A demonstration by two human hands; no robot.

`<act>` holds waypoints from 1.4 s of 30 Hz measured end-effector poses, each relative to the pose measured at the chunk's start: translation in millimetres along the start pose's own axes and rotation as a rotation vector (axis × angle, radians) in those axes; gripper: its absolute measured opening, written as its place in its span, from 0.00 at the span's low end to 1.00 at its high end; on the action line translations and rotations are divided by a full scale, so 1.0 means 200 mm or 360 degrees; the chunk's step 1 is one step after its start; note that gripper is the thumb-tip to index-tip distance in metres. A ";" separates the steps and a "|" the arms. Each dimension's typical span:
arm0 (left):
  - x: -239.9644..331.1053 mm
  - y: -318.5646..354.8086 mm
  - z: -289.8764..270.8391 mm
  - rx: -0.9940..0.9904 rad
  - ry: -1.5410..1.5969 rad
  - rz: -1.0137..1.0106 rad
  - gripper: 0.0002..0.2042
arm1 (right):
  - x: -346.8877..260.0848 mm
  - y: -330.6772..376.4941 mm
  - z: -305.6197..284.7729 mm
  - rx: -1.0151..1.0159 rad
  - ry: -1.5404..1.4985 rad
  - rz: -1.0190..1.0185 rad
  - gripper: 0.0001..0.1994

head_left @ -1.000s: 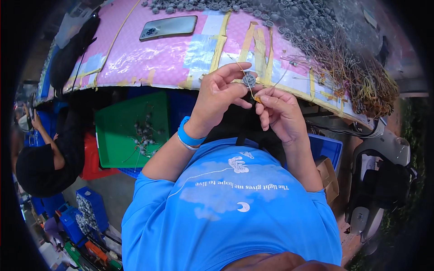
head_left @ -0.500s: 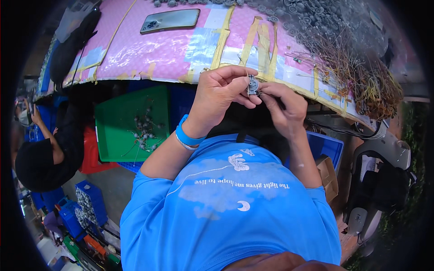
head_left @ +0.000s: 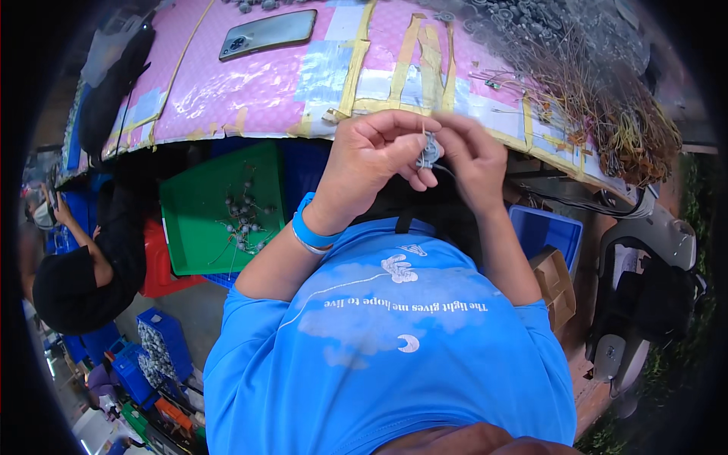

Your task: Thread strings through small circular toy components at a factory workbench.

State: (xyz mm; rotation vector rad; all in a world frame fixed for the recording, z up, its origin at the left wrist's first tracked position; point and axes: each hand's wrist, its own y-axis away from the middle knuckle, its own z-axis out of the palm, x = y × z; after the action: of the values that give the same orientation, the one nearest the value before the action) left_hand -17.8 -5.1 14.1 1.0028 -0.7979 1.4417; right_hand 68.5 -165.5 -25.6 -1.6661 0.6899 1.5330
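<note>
A small round grey plastic part (head_left: 429, 152) is pinched between the thumb and fingers of my left hand (head_left: 369, 152), just off the table's near edge. Close against its right side is my right hand (head_left: 479, 158), with the fingers curled in and their tips blurred by motion. What those fingertips grip, if anything, is too small and smeared to make out. From the part's lower side a thin grey wire (head_left: 445, 171) runs toward my right palm.
The pink-covered table (head_left: 265, 95) carries a phone (head_left: 268, 35), a heap of grey parts (head_left: 523, 26) and a bundle of thin wires (head_left: 629, 133). Left of me, a green tray (head_left: 193, 220) holds several wired parts. A person (head_left: 83, 284) is further left, a blue bin (head_left: 546, 227) right.
My right fingers have moved from the part's lower edge up along its right side. The grey part has turned slightly in my left hand, and the wire below it now shows.
</note>
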 end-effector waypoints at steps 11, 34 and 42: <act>-0.01 0.00 -0.01 -0.0049 0.0184 -0.0045 0.08 | -0.06 -0.13 0.00 -0.0277 -0.0656 -0.0210 0.08; -0.01 -0.09 -0.17 -0.0145 -0.0149 -0.0022 0.22 | -0.10 -0.67 -0.21 0.0237 0.0842 0.0018 0.09; -0.04 -0.12 -0.18 -0.0189 -0.0198 -0.0014 0.22 | -0.01 -1.00 -0.17 0.0130 0.1821 -0.0581 0.13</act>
State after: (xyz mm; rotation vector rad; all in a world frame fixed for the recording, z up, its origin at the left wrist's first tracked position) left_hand 1.2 28.1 -9.4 1.0108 -0.9576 1.3182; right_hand 248.5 -79.7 10.4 -2.3745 0.8966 0.1815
